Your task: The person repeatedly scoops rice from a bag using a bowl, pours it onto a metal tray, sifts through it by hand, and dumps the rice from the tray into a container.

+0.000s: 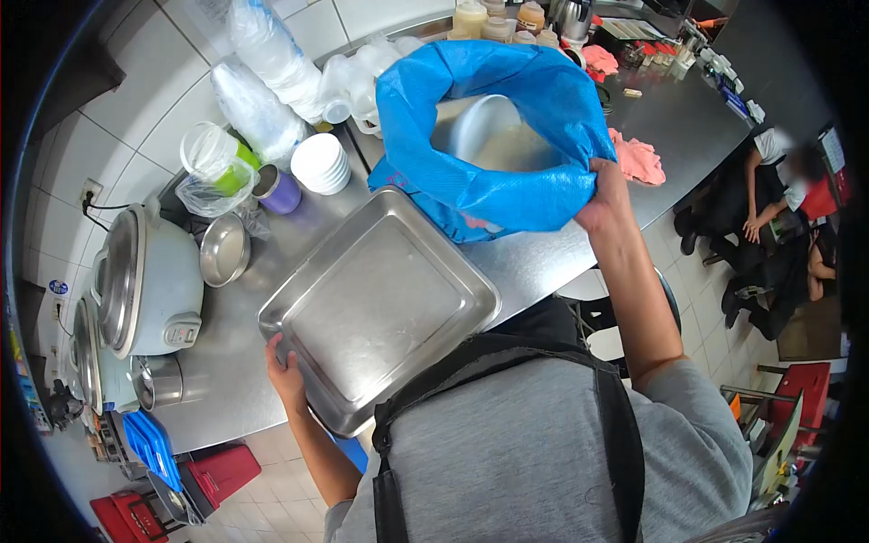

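My right hand point(605, 195) grips the rolled rim of a large blue bag point(507, 195) on the steel counter. Inside the open bag, a pale scoop or bowl point(484, 125) lies on light, grainy contents point(518, 152). A rectangular metal tray point(376, 303) sits in front of the bag, tilted toward my body and holding nothing. My left hand point(285, 369) is at the tray's left edge, its fingers apart; the thumb side touches or nearly touches the rim.
Rice cookers point(149, 281), a metal bowl point(224, 250), a purple cup point(277, 190) and stacked white bowls point(320, 164) stand left on the counter point(213, 389). Pink cloths point(637, 159) and bottles point(471, 20) are behind. Several people sit at far right.
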### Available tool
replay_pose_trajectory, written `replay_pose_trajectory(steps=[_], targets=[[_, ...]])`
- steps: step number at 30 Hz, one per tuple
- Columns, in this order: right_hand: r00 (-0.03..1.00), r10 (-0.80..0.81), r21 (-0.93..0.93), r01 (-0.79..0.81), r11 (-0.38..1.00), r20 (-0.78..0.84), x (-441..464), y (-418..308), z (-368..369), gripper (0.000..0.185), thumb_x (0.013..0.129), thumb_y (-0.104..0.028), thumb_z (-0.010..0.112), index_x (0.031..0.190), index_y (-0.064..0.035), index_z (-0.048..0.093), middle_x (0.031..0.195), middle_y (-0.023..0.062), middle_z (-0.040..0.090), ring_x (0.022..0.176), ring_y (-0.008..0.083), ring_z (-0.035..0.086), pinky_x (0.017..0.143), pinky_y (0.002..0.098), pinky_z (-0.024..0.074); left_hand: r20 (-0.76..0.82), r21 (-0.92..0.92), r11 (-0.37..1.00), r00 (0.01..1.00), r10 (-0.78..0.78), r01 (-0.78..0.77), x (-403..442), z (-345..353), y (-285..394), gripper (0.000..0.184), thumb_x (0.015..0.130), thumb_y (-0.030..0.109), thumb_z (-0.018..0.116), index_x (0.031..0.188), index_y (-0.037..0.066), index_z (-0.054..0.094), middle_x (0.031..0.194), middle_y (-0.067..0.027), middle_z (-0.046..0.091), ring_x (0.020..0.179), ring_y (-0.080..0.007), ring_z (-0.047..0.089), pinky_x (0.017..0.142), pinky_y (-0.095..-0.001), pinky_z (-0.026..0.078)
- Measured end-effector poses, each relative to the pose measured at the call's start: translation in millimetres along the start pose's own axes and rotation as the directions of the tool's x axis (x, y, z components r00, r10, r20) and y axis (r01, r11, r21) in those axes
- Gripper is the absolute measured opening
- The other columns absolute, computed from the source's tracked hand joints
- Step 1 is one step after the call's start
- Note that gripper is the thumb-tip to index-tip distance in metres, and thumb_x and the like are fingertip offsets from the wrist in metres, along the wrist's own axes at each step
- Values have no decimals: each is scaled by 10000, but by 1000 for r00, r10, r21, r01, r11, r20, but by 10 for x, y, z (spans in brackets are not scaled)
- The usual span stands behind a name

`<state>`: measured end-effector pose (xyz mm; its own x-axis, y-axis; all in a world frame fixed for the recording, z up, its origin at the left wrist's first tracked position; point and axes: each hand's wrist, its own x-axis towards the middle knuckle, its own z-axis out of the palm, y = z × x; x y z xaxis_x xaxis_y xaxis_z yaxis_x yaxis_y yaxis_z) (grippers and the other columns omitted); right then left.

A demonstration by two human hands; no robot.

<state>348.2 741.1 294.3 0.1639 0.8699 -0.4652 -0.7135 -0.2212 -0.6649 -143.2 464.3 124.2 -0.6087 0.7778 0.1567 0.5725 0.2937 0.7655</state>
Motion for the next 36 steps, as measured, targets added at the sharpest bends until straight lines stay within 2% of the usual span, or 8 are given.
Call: replay_pose_trajectory(steps=[5,6,9,14,17,20,25,36], targets=[[979,73,38,-82,996,189,-393,100,-110,349,752,-10,476,1095,32,524,934,158,619,826,297,660,804,476,567,-10,153,987,999,-47,48,44,-202,-258,490,780,-82,595,1249,58,583,1267,-147,584,1237,-282,510,1084,-379,346],[984,76,12,-79,997,164,-428,160,-139,348,749,-10,479,1092,30,524,931,150,615,829,291,658,809,473,564,-60,455,888,993,104,-66,85,-250,-379,500,777,-50,633,1258,77,587,1280,-157,575,1237,-303,500,1077,-414,356],[980,165,-40,-162,986,107,-580,340,-313,355,743,-9,486,1094,30,520,939,128,608,827,273,643,801,450,551,-164,514,812,897,410,-277,528,-244,-80,521,742,-1,690,1248,36,571,1266,-145,593,1201,-357,510,1037,-482,372],[950,114,-80,-95,992,291,-761,467,-501,491,868,-198,622,1279,23,469,1116,112,608,1055,251,596,1023,439,409,-63,-47,756,757,650,-653,1017,444,2690,369,883,1,653,1247,-7,594,1249,-135,636,1180,-246,580,1048,-360,404],[925,48,-106,-8,994,378,-908,419,-513,659,888,-280,645,1400,30,371,1263,119,555,1158,251,550,1049,458,382,306,-476,679,618,724,-560,1005,1094,3802,331,921,32,596,1251,-2,598,1202,-131,666,1143,-210,611,997,-333,444],[877,110,-256,15,967,468,-938,432,-864,812,888,-367,670,1484,-7,252,1385,130,478,1239,239,496,1050,440,366,659,-171,531,304,688,-830,1494,2394,4143,443,899,112,611,1332,37,561,1255,-188,639,1176,-297,613,1017,-370,461],[884,173,-251,-66,966,434,-911,506,-1315,762,907,-347,678,1476,-45,270,1313,98,509,1200,204,511,1016,369,386,872,402,327,467,150,-856,1809,3164,4136,433,812,223,684,1215,69,652,1211,-183,656,1119,-342,630,971,-438,491],[913,50,-380,118,918,405,-552,629,-1518,623,926,-220,663,1428,-39,341,1370,125,470,1229,226,474,1046,364,375,766,253,106,266,585,-962,1226,2417,4398,346,814,65,604,1159,82,584,988,-174,669,897,-368,667,774,-467,537]])
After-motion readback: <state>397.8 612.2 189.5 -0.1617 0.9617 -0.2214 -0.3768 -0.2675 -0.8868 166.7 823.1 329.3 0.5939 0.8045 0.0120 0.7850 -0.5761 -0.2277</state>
